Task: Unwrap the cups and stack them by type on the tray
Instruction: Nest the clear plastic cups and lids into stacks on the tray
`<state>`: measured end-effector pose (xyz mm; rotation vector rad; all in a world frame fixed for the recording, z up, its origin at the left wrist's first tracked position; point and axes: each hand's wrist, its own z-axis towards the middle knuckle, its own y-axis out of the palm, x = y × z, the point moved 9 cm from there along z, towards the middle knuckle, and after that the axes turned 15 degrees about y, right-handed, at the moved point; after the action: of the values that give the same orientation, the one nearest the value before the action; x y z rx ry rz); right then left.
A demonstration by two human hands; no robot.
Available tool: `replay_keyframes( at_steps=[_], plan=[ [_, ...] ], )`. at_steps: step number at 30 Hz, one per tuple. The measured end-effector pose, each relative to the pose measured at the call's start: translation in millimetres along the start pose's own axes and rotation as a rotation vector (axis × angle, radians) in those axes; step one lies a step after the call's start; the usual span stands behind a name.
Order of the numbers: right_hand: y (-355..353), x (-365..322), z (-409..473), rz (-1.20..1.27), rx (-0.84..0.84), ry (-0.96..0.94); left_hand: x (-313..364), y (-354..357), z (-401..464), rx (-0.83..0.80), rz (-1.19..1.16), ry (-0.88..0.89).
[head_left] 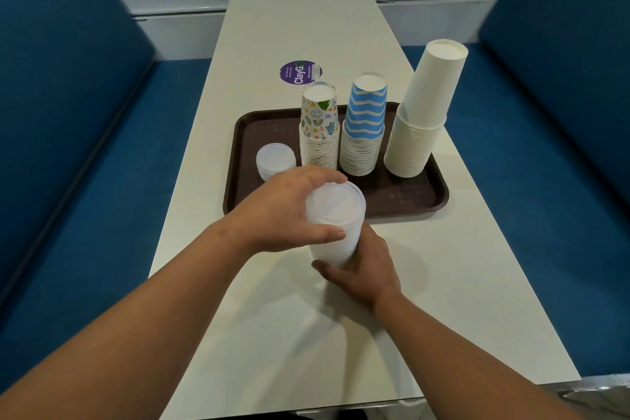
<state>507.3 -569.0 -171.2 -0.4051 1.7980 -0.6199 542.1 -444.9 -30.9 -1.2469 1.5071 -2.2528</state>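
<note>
With both the left hand (286,211) and right hand (361,269) gripping the plastic cup stack (332,225), lift it level onto the tray (409,201).

I am looking into a canteen or fast-food booth. A narrow cream worktop (341,300) runs toward 12 o'clock between blue upholstered benches at 9 o'clock (68,133) and 3 o'clock (559,106). It carries a brown cafeteria tray (259,133) and, beyond it, a round purple "ClayGo" clean-up sticker (300,72).
</note>
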Motion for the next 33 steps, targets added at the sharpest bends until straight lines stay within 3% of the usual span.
replay_keyframes(
  at_steps=[9,14,18,23,33],
  plan=[
    [1,1,1,0.012,-0.003,-0.013,2,-6,2,0.097,-0.089,0.023],
    [0,0,0,0.021,0.005,-0.015,-12,-44,0,0.382,-0.204,0.033],
    [-1,1,0,0.099,0.004,-0.007,-65,-76,-3,0.537,-0.089,-0.147],
    [0,2,0,0.118,0.017,-0.010,-132,-64,4,0.434,0.071,-0.380],
    [3,7,1,0.081,0.022,0.008,-175,-19,28,0.182,0.179,-0.386]
  ],
)
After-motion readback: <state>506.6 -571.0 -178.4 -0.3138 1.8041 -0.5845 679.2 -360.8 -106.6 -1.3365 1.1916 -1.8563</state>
